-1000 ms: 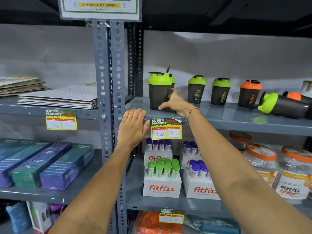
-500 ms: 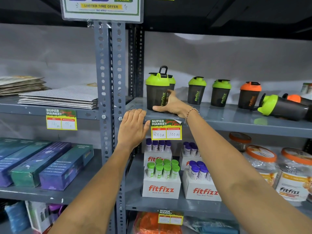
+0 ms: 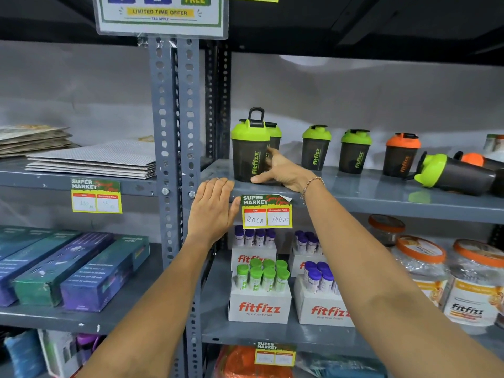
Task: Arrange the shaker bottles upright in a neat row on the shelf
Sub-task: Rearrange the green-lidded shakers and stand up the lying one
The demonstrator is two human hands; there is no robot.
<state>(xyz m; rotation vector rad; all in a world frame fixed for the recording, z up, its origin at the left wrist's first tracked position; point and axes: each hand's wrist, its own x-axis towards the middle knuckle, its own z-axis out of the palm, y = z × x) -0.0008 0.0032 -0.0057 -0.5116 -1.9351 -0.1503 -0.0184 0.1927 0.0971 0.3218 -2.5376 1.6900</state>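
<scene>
Since a second ago, the front green-lidded shaker point(image 3: 250, 151) has turned so its logo faces outward and its carry loop stands up.

Head view: the right hand point(image 3: 283, 170) wraps this upright bottle low down, thumb at its base in front, fingers curled behind. It stands near the shelf point(image 3: 381, 195) front edge, at 12 o'clock from the left hand point(image 3: 212, 208), which lies flat, fingers together, on that edge. At 3 o'clock stand two green-lidded shakers point(image 3: 315, 147) and an orange-lidded shaker point(image 3: 401, 154); beyond, a green-lidded bottle point(image 3: 452, 175) lies on its side.
</scene>
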